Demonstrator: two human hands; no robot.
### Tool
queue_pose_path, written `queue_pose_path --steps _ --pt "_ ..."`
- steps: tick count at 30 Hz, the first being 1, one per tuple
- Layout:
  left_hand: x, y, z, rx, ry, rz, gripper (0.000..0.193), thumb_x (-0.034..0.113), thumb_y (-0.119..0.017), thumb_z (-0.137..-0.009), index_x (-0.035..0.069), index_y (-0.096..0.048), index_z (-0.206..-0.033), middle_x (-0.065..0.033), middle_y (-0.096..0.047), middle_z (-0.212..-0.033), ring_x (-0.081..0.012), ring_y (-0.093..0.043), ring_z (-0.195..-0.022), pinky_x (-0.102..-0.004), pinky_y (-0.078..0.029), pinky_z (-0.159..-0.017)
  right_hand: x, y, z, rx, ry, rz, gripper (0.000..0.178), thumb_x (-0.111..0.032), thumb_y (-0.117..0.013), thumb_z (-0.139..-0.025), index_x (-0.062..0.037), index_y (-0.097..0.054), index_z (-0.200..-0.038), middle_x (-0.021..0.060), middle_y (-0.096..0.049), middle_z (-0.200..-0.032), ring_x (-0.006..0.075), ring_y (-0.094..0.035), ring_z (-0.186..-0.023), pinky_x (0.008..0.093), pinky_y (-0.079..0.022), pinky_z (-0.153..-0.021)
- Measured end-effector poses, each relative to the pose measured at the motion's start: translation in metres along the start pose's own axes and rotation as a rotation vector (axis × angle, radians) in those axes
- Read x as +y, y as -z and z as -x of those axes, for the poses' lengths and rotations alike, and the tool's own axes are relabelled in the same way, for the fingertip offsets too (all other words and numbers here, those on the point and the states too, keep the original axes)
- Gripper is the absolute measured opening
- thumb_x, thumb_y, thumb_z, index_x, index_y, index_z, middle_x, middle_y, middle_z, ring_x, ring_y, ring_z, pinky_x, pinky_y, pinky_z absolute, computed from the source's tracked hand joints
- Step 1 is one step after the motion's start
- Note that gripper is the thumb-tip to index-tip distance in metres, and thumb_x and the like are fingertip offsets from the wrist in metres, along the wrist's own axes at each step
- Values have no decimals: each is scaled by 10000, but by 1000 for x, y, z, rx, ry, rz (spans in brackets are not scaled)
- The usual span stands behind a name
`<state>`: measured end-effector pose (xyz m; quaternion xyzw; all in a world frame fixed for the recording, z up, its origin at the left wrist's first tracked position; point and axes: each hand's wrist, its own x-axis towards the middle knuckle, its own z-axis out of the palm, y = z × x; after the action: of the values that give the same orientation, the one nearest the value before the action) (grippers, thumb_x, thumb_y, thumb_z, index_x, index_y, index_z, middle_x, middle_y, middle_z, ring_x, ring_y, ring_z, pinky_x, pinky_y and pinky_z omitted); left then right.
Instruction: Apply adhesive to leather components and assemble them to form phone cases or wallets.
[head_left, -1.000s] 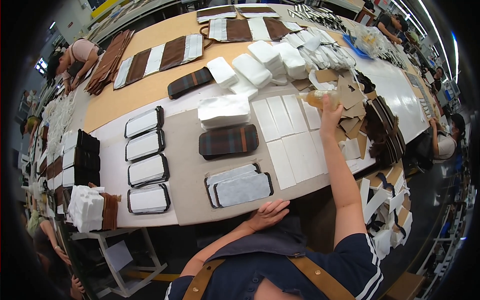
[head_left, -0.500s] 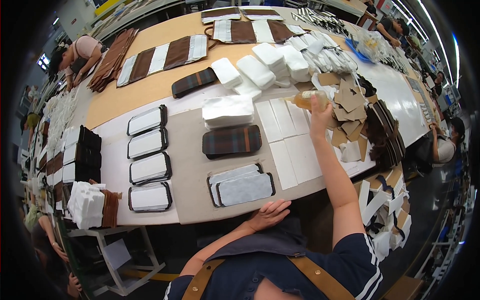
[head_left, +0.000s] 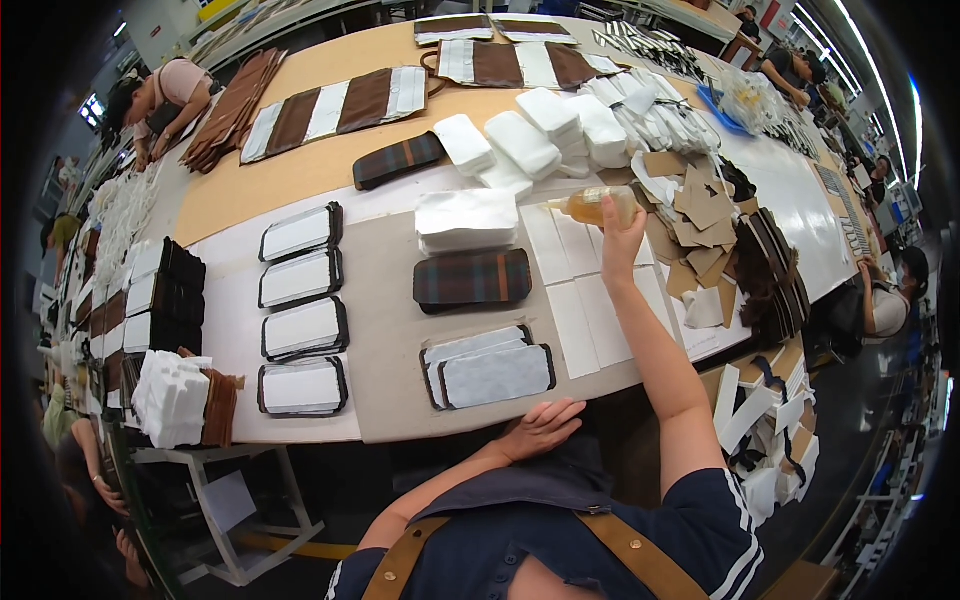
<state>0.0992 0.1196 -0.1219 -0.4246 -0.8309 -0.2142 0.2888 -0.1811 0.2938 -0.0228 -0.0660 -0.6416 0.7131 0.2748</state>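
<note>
My right hand (head_left: 622, 243) is wrapped round a clear squeeze bottle (head_left: 590, 207) of amber liquid. The bottle lies tilted on its side in the air, its narrow nozzle pointing left, over the far end of several white rectangular panels (head_left: 583, 318) laid edge to edge. At the near table edge my left hand (head_left: 543, 430) rests with nothing visible in it, its fingers lying loosely side by side. Beyond it are pale grey padded pieces with black edging (head_left: 497, 377), a plaid fabric stack (head_left: 472, 281) and a pile of white pads (head_left: 466, 222).
Brown cardboard scraps (head_left: 703, 208) and dark brown strips (head_left: 775, 270) lie right of the panels. White padded pieces (head_left: 525, 143) are heaped farther back. Black-edged white pieces (head_left: 302, 333) form a column on the left. Co-workers sit around the table's far sides.
My right hand has brought the bottle a little to the left over the white panels. My left hand stays in place. The whole view has shifted slightly.
</note>
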Motion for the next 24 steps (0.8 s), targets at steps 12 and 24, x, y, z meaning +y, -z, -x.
queue_pose_path --steps 12,24 --pt "1 3 -1 -30 10 43 245 258 -679 -898 227 -691 -1140 30 -514 -1503 -161 -433 -1401 -371 -224 -1172 -23 12 -7 10 -500 -789 515 -340 -723 -955 10 -509 -1268 150 -588 -1220 313 -606 -1133 517 -518 -1067" --pt "7 7 -6 15 67 10 160 275 -720 -888 246 -711 -1045 46 -573 -1425 -143 -454 -1363 -350 -268 -1129 -63 254 8 424 -560 -1264 506 -291 -743 -921 18 -592 -1292 172 -646 -1281 357 -591 -1223 550 -450 -1130"
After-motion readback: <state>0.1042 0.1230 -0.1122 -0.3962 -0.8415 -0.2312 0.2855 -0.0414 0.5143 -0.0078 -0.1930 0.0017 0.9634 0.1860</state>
